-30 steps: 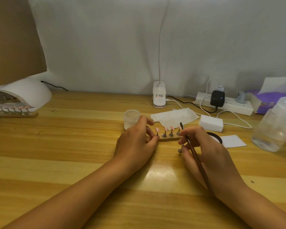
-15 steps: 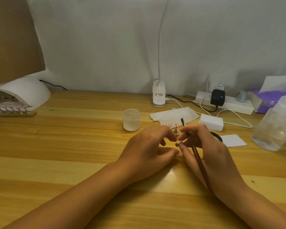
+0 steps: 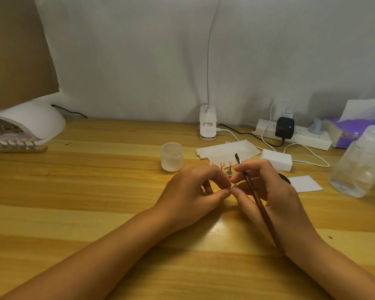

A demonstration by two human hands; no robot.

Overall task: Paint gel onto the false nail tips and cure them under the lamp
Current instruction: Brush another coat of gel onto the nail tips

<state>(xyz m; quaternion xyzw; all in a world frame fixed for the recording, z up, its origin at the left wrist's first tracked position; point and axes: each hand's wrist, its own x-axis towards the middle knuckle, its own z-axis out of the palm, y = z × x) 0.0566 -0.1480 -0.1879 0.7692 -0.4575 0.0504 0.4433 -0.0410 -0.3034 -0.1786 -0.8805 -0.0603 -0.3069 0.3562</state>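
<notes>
A: Head view: left hand point(image 3: 195, 189) pinching one nail tip point(image 3: 233, 187), mid-table point(image 3: 95, 191).
B: Right hand point(image 3: 266, 191) grips the brush point(image 3: 258, 204), fingertips meeting that same tip — other tips point(image 3: 222, 164) just behind, curing lamp point(image 3: 30, 120) at the left edge.

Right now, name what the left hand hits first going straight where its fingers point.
The right hand, it seems: fingertips of the left hand almost touch it across the nail tip both pinch.

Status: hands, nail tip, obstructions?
Left hand and right hand both pinching one nail tip. Brush held in right hand. Lamp far left, another tip strip under it.
</notes>
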